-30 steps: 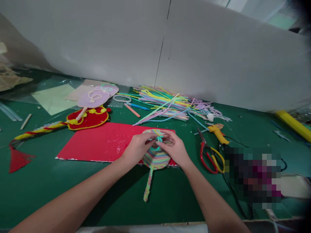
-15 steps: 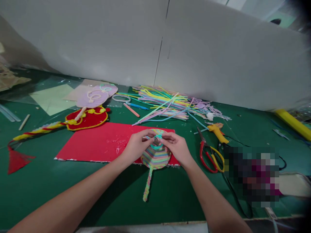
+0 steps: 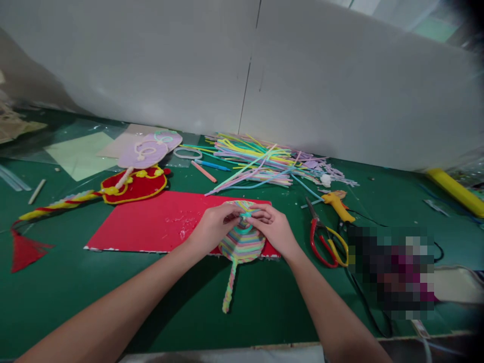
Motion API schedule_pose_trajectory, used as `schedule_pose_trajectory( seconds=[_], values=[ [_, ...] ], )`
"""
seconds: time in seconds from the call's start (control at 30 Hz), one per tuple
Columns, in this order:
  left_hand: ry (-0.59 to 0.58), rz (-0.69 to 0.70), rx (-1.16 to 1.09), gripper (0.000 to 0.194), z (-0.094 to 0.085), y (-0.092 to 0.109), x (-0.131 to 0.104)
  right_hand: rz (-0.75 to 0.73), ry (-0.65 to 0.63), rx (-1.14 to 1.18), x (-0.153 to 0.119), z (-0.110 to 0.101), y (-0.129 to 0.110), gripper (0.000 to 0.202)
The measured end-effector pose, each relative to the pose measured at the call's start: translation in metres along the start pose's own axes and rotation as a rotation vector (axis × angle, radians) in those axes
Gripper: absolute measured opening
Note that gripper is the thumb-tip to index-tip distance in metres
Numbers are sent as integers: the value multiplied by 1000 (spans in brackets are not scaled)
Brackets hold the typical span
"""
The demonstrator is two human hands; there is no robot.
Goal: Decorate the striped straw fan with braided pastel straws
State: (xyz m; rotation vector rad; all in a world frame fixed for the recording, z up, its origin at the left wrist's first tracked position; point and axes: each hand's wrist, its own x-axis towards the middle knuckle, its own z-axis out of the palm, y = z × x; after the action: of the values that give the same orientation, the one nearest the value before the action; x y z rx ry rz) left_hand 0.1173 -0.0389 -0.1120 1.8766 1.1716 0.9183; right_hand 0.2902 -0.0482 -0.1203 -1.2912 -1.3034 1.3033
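Observation:
A round fan [image 3: 243, 248] of striped pastel pipe cleaners lies with its twisted handle [image 3: 229, 290] toward me, over the front edge of a red board [image 3: 151, 222]. On its upper part is a teal pipe cleaner [image 3: 245, 216] bent into a loop shape. My left hand [image 3: 215, 224] pinches this teal piece from the left, thumb and fingers together. From the right, my right hand [image 3: 273, 227] pinches it too, with its fingers curled. Fingertips hide part of the teal piece and of the fan's top.
Behind the board lies a pile of pastel pipe cleaners [image 3: 260, 159]. Scissors [image 3: 321, 242] and a yellow glue gun [image 3: 338, 204] with a dark cord are at right. A red fan [image 3: 136, 186] with a tassel [image 3: 28, 249] and a lilac fan [image 3: 145, 151] rest at left.
My fingers have shifted slightly around the teal piece at the fan's top. The fan and the things around it stay put; the view has moved a little.

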Motion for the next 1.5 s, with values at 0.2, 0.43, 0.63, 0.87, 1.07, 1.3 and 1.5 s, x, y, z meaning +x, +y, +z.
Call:
schedule_pose_trajectory(
  seconds=[0.2,0.43,0.63,0.87,1.07,1.3,1.5],
  values=[
    [-13,-36,-120,19,2,-3,-1,-44,-5,-114,-1,0,2,27],
    [-38,-164,-309,21,0,-4,5,-57,-16,-75,0,1,2,26],
    [-17,-273,-353,29,-5,-9,7,-6,-39,50,0,1,-3,40],
    [190,-285,-247,25,-12,-16,9,-40,-17,35,1,-2,-4,35],
    [194,-139,172,19,-19,-21,10,-88,84,-153,0,-8,-1,31],
    [-100,85,136,59,-34,-21,12,-150,192,-241,4,-15,0,23],
    [-208,108,158,52,-31,-26,13,-117,196,-189,10,-19,8,24]
  ],
)
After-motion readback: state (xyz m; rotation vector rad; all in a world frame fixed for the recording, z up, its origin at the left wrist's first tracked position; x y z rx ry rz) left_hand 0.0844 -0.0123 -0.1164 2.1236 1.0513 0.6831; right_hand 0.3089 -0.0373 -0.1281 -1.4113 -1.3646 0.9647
